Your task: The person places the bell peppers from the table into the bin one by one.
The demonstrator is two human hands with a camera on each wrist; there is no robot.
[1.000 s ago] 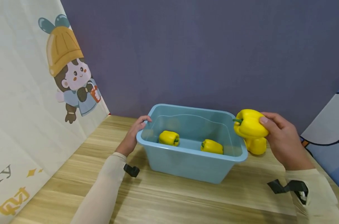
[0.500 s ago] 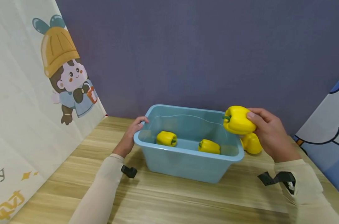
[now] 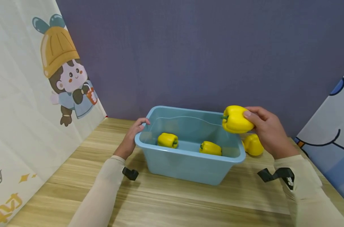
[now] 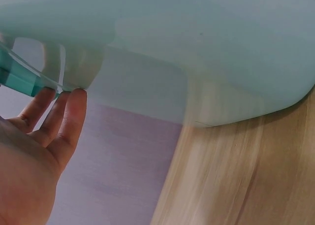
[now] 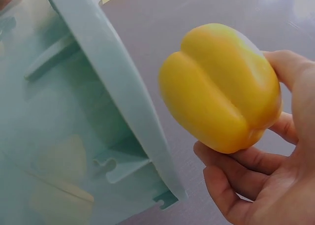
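Note:
My right hand holds a yellow bell pepper by its blunt end, over the right rim of a blue plastic tub. Its green stem points left. In the right wrist view this pepper sits between thumb and fingers, beside the tub's lip. With its fingers over the left rim, my left hand grips the tub; the left wrist view has its fingertips at that edge. Inside the tub lie two more yellow peppers, one at left and one at right.
On the wooden table, to the right of the tub, stands another yellow pepper, partly hidden behind the rim. A dark purple-grey backdrop rises close behind the tub. Printed cloth panels flank the table on both sides.
My right hand has carried the pepper left and slightly up, from beside the tub to over its right rim. The left hand keeps its hold; the view has shifted slightly.

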